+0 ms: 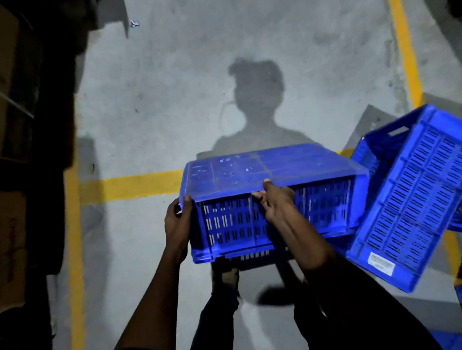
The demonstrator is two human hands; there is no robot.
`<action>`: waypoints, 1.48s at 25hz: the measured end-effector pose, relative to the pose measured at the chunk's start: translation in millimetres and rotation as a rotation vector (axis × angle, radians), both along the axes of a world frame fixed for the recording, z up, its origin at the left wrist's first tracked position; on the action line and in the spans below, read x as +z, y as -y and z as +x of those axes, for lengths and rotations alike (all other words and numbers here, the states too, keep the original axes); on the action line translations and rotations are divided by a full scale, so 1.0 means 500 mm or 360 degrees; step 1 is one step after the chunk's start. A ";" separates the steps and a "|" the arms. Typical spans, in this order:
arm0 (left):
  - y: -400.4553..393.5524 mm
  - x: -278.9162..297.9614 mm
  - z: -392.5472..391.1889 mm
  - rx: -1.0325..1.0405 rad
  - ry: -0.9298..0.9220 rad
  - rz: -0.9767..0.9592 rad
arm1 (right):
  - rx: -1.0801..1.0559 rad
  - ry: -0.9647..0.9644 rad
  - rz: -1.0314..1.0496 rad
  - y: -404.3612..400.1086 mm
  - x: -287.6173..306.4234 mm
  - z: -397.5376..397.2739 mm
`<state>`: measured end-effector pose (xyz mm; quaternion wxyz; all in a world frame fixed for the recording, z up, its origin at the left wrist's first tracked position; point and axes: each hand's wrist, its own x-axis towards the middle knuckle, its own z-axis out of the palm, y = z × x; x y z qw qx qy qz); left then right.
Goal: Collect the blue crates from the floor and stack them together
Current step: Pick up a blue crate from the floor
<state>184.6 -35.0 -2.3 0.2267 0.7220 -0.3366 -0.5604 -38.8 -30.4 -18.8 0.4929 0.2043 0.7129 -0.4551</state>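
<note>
Both my hands, left hand [177, 226] and right hand [277, 201], grip upturned blue slotted plastic crate [267, 196], fingers curled around edges, carrying it toward tilted blue crates [416, 196].

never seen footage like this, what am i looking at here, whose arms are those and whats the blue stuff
There is one picture, from a camera worn on a person's head, looking down at their own arms. No machine is involved. Both hands hold an upside-down blue crate above the grey floor: the left hand grips its corner, the right hand grips its near side. To the right, a tilted blue crate leans among other crates. Yellow lines mark the floor, and the person's shadow falls ahead.
</note>
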 end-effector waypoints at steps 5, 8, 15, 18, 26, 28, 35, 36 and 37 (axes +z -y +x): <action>-0.050 -0.038 0.068 0.0175 0.0171 0.0044 | 0.0213 0.0078 -0.0117 0.111 0.026 0.058; -0.047 -0.085 0.112 0.0176 0.0313 0.0164 | 0.0319 0.0175 -0.0314 0.125 0.033 0.113; -0.017 -0.146 0.104 0.0326 0.0334 0.0232 | 0.0655 -0.1114 0.0142 -0.028 0.006 0.134; -0.023 -0.168 0.120 0.0232 0.0350 0.0218 | 0.0655 -0.1089 0.0508 -0.071 0.021 0.125; -0.068 -0.131 0.148 0.0127 0.0102 0.0224 | 0.0446 -0.0119 0.0982 -0.111 -0.029 0.098; -0.106 -0.105 0.145 0.0186 0.0036 0.0209 | 0.0143 0.0295 0.0723 -0.117 -0.043 0.106; -0.113 -0.110 0.150 0.0019 -0.0020 0.0093 | 0.0150 0.0171 0.0084 0.026 -0.001 0.100; -0.102 -0.124 0.149 -0.0029 -0.0015 0.0075 | 0.0234 0.0120 0.0043 0.053 -0.005 0.093; -0.089 -0.136 0.141 -0.0007 0.0000 0.0046 | 0.0324 0.0078 0.0027 0.078 -0.006 0.083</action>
